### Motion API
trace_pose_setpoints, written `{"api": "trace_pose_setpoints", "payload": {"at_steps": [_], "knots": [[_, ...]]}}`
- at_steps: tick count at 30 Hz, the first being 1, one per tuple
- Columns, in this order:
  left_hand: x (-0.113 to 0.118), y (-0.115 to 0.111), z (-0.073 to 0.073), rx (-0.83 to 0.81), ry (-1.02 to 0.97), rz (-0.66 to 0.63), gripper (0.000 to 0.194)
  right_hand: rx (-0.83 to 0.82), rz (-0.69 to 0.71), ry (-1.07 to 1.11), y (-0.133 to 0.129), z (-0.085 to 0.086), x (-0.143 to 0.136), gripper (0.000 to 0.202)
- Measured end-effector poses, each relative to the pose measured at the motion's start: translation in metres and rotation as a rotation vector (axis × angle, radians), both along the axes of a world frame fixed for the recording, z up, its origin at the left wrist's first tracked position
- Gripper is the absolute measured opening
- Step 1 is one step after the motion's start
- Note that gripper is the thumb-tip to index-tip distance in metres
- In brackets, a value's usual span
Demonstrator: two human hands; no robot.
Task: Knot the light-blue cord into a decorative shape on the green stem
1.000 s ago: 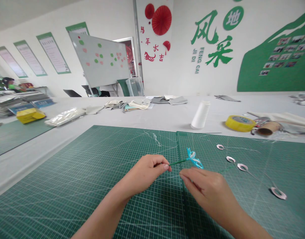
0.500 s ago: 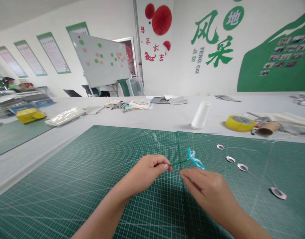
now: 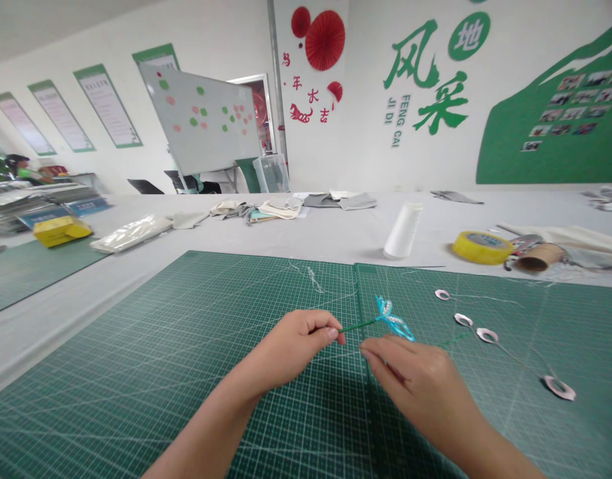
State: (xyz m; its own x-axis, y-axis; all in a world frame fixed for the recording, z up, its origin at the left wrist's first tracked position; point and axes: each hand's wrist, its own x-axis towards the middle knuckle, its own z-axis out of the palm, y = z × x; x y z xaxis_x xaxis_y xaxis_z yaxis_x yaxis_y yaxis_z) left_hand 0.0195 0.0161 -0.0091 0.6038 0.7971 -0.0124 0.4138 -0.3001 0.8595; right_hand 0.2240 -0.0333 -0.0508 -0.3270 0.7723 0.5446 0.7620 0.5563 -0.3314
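My left hand (image 3: 306,339) pinches a thin green stem (image 3: 356,326) between thumb and fingers. At the stem's right end is a bright blue looped flower (image 3: 386,309) with pale bead-like centres, held above the green cutting mat (image 3: 236,313). Just below and in front of the flower, my right hand (image 3: 416,372) is closed, thumb and fingertips pressed together. Whatever it grips is too small or hidden to make out. A faint green strand (image 3: 456,340) shows beyond its knuckles. To the right lie several pale pink oval loops (image 3: 487,334) with thin wire tails.
Loose white thread (image 3: 313,279) lies on the mat. Behind it stand a white thread cone (image 3: 404,231), a yellow tape roll (image 3: 482,247) and a cardboard tube (image 3: 539,257). Fabric pieces (image 3: 281,207) lie farther back. A yellow box (image 3: 61,231) and plastic packet (image 3: 132,233) are left.
The blue flower has turned slightly, and its lower loop now reaches a little farther right. Both hands stay almost in the same place.
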Motion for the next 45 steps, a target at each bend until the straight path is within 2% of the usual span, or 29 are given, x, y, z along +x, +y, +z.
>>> {"api": "trace_pose_setpoints", "payload": {"at_steps": [9, 15, 20, 26, 30, 34, 39, 45], "knots": [[-0.001, 0.000, 0.002, -0.063, -0.080, -0.007, 0.020, -0.262, -0.054, 0.229, 0.001, 0.002, -0.004, 0.024], [-0.001, -0.002, 0.005, -0.096, -0.095, -0.073, 0.020, -0.458, -0.084, 0.435, 0.004, 0.000, -0.001, 0.025], [-0.001, -0.005, 0.008, -0.102, -0.094, -0.154, 0.021, -0.588, 0.025, 0.629, 0.010, -0.001, 0.006, 0.025], [-0.003, -0.008, 0.007, -0.162, -0.076, -0.288, 0.019, -0.705, 0.113, 0.732, 0.017, 0.000, 0.011, 0.020], [-0.004, -0.009, 0.005, -0.092, 0.000, -0.338, 0.021, -0.791, 0.161, 0.833, 0.016, 0.006, 0.013, 0.020], [-0.003, -0.009, 0.004, -0.019, 0.045, -0.358, 0.022, -0.846, 0.203, 0.800, 0.015, 0.011, 0.017, 0.023], [-0.004, -0.010, 0.004, 0.017, 0.115, -0.357, 0.023, -0.860, 0.276, 0.729, 0.017, 0.007, 0.023, 0.027], [-0.004, -0.011, 0.002, 0.079, 0.230, -0.371, 0.023, -1.003, 0.340, 0.699, 0.017, 0.007, 0.022, 0.034]]}}
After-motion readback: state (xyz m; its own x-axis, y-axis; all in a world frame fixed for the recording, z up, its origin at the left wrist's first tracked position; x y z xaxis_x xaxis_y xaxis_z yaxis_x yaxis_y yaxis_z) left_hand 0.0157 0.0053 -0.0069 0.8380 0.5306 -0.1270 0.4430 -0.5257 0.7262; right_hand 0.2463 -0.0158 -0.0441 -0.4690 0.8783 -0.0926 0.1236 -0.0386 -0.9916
